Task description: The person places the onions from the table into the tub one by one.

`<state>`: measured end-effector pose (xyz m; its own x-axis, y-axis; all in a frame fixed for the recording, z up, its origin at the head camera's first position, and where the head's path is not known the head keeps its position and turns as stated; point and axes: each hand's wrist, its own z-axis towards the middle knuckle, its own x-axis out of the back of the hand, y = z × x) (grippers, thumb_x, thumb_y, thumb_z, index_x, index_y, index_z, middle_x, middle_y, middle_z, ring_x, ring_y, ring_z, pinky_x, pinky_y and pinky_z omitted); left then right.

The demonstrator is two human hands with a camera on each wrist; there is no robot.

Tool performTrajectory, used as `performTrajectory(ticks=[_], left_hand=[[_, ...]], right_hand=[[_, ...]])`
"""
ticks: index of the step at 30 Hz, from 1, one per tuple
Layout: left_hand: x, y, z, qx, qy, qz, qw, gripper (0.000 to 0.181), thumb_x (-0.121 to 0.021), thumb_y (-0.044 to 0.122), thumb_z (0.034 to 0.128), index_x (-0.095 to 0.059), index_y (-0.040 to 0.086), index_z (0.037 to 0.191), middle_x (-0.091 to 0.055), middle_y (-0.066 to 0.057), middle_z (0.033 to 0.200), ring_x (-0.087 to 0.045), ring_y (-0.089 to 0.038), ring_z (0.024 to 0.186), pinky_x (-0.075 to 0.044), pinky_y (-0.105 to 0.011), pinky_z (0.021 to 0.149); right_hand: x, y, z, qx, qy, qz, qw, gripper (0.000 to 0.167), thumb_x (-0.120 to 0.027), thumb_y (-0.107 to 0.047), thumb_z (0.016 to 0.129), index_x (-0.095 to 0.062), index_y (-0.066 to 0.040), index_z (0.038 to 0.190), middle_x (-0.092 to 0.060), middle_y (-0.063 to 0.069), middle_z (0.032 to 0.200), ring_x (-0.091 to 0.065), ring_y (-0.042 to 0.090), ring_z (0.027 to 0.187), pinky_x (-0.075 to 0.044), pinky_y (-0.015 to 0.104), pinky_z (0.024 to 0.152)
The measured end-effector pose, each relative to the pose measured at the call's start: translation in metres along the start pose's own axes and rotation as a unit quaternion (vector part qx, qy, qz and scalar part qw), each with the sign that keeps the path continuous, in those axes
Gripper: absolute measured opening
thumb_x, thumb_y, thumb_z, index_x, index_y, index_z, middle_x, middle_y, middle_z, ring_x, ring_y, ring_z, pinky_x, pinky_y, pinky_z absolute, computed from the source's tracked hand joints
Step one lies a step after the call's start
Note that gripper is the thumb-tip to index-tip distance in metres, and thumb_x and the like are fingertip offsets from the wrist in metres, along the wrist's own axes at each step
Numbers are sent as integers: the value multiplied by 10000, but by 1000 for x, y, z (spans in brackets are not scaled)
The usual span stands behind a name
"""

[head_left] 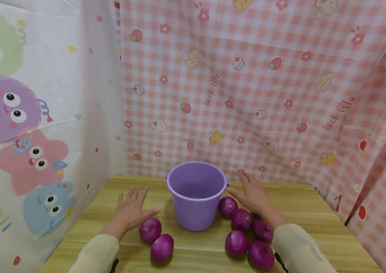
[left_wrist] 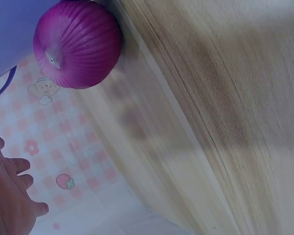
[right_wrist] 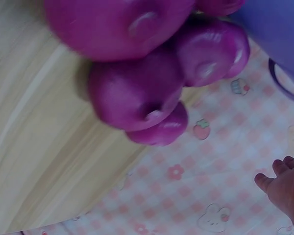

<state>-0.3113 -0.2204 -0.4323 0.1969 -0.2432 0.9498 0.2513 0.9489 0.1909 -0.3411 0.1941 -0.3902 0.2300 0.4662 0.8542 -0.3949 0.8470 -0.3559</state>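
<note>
A purple bucket (head_left: 195, 214) stands upright on the wooden desk (head_left: 309, 201), between the two hands. The left hand (head_left: 129, 210) is at its left — the fingers straight and spread apart — with two purple onions (head_left: 162, 248) lying near. The right hand (head_left: 254, 195) is at the other side, its fingers extended and apart from the thumb, near five more onions (head_left: 236, 243), which are grouped closely beside the bucket.
</note>
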Motion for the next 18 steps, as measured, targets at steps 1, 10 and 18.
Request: performTrajectory(ticks=[1,10,18], left_hand=[[0,1,0,-10,-16,-34,10000,973,-509,709,897,-302,5,1536,-257,-341,1535,-175,-505,1437,-44,-736,1092],[-3,4,-3,-91,-3,-82,9999,994,-481,750,882,-309,23,1539,-300,-318,1529,-211,-490,1434,-71,-724,1103],[-5,4,-10,-146,24,-145,9998,975,-514,732,878,-353,12,1517,-355,-312,1502,-249,-487,1421,-113,-730,1098]], right_hand=[[-1,-3,2,9,-40,6,10000,868,-544,-593,947,-321,15,1525,-313,289,1538,-324,485,1386,-295,615,1105],[-13,-28,13,128,-367,194,9991,947,-550,-669,901,-337,14,1520,-326,249,1547,-329,458,1395,-301,602,1109],[-20,-36,15,278,-251,350,9987,934,-620,-652,866,-380,-22,1512,-410,177,1502,-431,419,1335,-373,573,1071]])
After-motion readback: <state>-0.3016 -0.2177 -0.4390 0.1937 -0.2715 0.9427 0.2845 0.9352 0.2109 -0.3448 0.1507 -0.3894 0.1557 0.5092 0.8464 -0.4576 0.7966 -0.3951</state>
